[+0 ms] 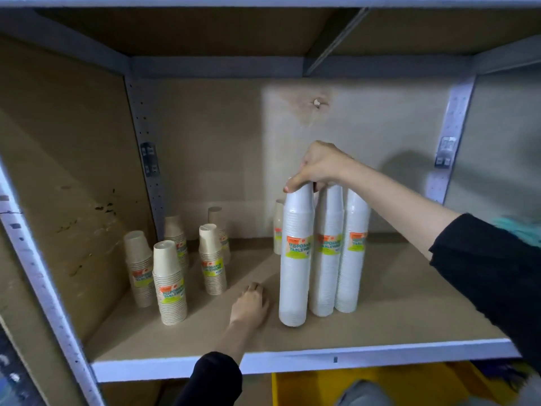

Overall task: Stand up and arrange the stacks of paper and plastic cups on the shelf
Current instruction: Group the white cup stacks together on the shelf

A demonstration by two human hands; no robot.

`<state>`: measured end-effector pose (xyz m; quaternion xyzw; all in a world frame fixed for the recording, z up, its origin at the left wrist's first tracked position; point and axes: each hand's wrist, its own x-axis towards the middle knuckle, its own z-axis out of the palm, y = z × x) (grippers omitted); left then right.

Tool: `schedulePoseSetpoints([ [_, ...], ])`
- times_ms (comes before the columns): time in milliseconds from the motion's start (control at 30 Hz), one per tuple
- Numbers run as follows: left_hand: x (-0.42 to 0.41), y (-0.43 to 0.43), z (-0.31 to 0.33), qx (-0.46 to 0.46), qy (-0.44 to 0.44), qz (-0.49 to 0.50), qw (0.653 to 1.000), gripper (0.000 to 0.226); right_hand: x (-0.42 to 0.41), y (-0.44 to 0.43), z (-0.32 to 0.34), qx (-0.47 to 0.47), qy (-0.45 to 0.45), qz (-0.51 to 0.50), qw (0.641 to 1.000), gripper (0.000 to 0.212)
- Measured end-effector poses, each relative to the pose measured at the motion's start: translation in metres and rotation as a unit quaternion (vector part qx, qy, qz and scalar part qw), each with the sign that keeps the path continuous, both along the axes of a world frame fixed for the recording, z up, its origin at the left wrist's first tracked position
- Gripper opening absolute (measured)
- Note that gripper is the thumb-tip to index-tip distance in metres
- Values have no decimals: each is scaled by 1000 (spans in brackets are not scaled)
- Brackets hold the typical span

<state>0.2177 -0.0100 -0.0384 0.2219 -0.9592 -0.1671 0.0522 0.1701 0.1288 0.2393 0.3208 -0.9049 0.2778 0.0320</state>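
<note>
Light: dim and flat, reaching in from the viewer's side; the upper bay is in shade.
Back panel [366,127]: 1 paler, brighter patch centre-right, with 1 soft arm shadow on it further right.
Shelf board [395,288]: darker left of the front white cup stack [295,259], which carries a faint sheen but no hard glare.
Focus: soft overall; labels half legible.
Right sleeve [483,273]: smeared at the frame edge.
Distortion: wide-angle; the metal post [44,288] leans outward.

A far cup stack [278,222] hides mostly behind the near white plastic cup stack [295,273]; the bottom edge cuts off a yellow bin [307,389].
</note>
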Motion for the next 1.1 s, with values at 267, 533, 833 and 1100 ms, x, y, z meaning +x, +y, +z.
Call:
schedulePoseSetpoints([
  [267,-20,33,-6,10,11,-25,1000,39,-1,66,7,-39,-37,-37,998,47],
  [533,-31,42,-12,22,22,-30,999,37,-16,81,-15,-32,-23,-61,997,53],
  [833,-31,43,-15,21,35,-22,999,34,-25,85,-22,-40,-43,-55,997,48],
  [1100,-31,43,-15,20,36,-24,999,35,-24,83,-19,-48,-61,-32,996,45],
])
